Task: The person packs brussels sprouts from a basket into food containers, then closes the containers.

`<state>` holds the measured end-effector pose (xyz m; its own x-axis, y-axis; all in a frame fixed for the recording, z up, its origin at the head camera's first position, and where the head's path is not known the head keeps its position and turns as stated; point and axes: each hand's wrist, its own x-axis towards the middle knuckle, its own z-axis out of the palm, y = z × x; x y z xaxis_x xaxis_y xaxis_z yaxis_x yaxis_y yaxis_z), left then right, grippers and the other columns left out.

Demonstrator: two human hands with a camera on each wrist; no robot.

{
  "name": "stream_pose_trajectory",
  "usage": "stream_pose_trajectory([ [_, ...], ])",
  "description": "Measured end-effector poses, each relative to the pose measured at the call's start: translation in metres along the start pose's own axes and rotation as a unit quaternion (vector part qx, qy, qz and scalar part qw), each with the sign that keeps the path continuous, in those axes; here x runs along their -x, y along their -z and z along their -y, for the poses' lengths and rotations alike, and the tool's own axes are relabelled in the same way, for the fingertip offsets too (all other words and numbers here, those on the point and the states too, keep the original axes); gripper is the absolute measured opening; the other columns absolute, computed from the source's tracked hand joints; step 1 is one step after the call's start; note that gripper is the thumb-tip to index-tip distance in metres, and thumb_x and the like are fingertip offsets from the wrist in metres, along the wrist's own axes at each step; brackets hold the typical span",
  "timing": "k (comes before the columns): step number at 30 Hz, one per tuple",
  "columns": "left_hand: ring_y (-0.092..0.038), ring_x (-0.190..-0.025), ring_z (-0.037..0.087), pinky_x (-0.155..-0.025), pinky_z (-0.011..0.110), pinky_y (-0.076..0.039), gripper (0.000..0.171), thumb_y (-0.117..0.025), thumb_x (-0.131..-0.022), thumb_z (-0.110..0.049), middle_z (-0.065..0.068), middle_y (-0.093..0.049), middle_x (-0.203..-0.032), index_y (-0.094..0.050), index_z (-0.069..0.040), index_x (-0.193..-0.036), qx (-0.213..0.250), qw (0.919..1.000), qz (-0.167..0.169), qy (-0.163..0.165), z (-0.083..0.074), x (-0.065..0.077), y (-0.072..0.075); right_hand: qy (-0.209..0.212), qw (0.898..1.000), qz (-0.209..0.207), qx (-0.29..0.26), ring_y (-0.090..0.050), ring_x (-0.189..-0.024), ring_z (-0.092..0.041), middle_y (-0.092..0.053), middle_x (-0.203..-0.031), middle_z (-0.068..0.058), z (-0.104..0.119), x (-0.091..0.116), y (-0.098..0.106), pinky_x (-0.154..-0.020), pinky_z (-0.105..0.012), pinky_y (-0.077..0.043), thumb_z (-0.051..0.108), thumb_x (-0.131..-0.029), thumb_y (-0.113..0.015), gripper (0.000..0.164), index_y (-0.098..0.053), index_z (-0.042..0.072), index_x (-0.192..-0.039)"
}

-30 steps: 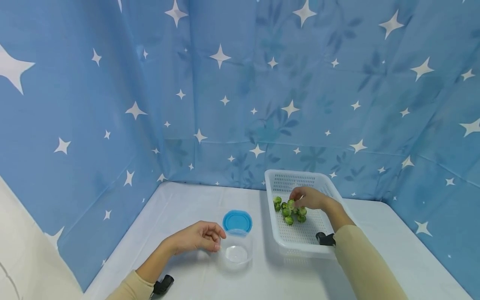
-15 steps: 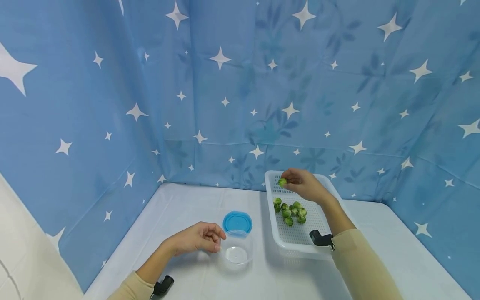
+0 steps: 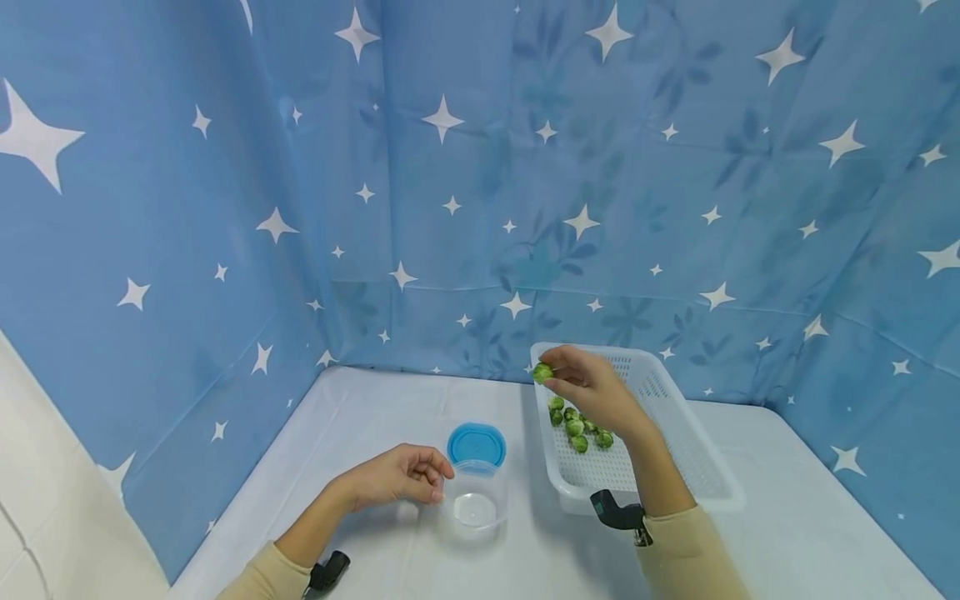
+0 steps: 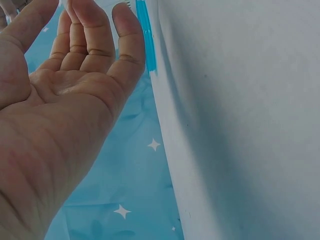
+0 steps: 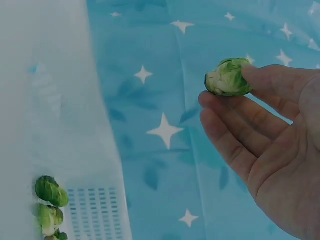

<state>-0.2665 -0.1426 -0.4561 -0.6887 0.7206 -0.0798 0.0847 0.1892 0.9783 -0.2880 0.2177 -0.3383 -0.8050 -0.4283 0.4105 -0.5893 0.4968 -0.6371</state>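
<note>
My right hand (image 3: pixel 588 387) pinches a Brussels sprout (image 3: pixel 542 373) between thumb and fingertips, raised above the left rim of a white perforated basket (image 3: pixel 705 467). The right wrist view shows this sprout (image 5: pixel 227 77) with its pale cut end facing away from the thumb. Several more Brussels sprouts (image 3: pixel 575 427) lie in the basket's left part. My left hand (image 3: pixel 393 479), fingers bent, holds the left rim of a clear round plastic container (image 3: pixel 476 508) by thumb and index finger. No sprout shows inside it. In the left wrist view the left hand (image 4: pixel 82 85) shows its palm; the contact lies outside that view.
A blue lid (image 3: pixel 476 444) lies flat on the white table (image 3: pixel 375 408) just behind the clear container. Blue star-printed curtains (image 3: pixel 480 208) enclose the table at the back and sides. The basket stands at the right.
My right hand has lifted one Brussels sprout out of the cluster and carried it left to the basket's rim. The left hand and the clear container stay in place.
</note>
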Motion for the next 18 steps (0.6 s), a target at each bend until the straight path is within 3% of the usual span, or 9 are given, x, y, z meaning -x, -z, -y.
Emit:
stream_pose_trajectory([
  [5, -0.065, -0.090, 0.015, -0.080, 0.030, -0.056, 0.042, -0.074, -0.097, -0.011, 0.003, -0.069, -0.099, -0.059, 0.010, -0.130, 0.005, 1.0000, -0.004, 0.002, 0.001, 0.000, -0.001, 0.018, 1.000, -0.013, -0.003, -0.074, -0.099, -0.020, -0.074, -0.118, -0.006, 0.007, 0.011, -0.015, -0.085, -0.028, -0.060, 0.013, -0.102, -0.068, 0.029, -0.068, 0.013, -0.131],
  [11, -0.065, -0.092, 0.016, -0.082, 0.031, -0.055, 0.039, -0.071, -0.098, -0.010, 0.003, -0.069, -0.101, -0.060, 0.009, -0.131, -0.005, 1.0000, -0.003, 0.000, 0.003, -0.001, -0.001, 0.007, 0.999, -0.005, -0.038, -0.075, -0.106, -0.029, -0.070, -0.121, -0.009, 0.010, 0.020, -0.037, -0.086, -0.033, -0.062, 0.013, -0.102, -0.068, 0.027, -0.066, 0.013, -0.129],
  [18, -0.066, -0.092, 0.016, -0.083, 0.031, -0.055, 0.040, -0.072, -0.098, -0.010, 0.003, -0.070, -0.100, -0.060, 0.009, -0.131, -0.009, 0.9999, -0.005, 0.003, 0.001, -0.001, 0.000, 0.027, 0.998, 0.024, -0.051, -0.076, -0.104, -0.025, -0.070, -0.126, -0.009, 0.013, 0.017, -0.053, -0.090, -0.037, -0.061, 0.010, -0.103, -0.065, 0.032, -0.065, 0.012, -0.136],
])
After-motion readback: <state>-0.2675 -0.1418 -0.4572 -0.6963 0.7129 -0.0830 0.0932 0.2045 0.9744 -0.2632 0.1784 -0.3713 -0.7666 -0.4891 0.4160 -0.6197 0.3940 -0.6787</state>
